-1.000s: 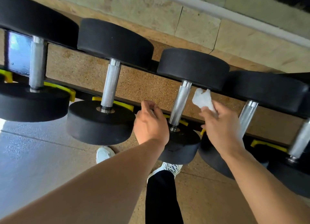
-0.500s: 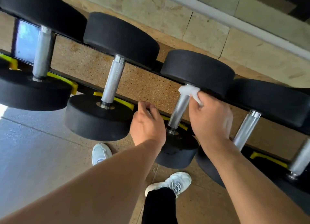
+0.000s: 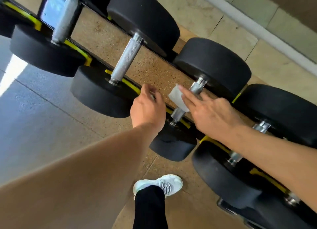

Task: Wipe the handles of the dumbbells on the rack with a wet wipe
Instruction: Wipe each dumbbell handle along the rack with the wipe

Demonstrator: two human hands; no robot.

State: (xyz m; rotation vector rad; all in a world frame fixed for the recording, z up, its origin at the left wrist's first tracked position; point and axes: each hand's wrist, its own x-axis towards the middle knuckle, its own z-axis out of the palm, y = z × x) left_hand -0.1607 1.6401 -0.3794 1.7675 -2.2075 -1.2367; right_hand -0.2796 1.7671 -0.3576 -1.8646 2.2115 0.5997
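Black dumbbells with knurled silver handles lie in a row on a black rack with yellow edge strips (image 3: 130, 85). My right hand (image 3: 211, 114) lies over the middle of one handle (image 3: 197, 87) and presses a white wet wipe (image 3: 178, 98) against it, fingers stretched flat. The wipe covers the handle's middle; bare metal shows above and below it. My left hand (image 3: 148, 108) rests on the rack's front rail just left of that dumbbell, fingers curled. The neighbouring handle (image 3: 126, 58) to the left is bare.
More dumbbells lie to the right, one handle (image 3: 261, 125) partly behind my right forearm. Speckled brown floor shows between the rack rails. My leg and white shoe (image 3: 160, 184) stand on the tiled floor below. A stone-tile wall base runs behind the rack.
My right hand has slid the wipe down from the top of the handle to its middle and its fingers have flattened. The camera has tilted; my left hand stays on the rail.
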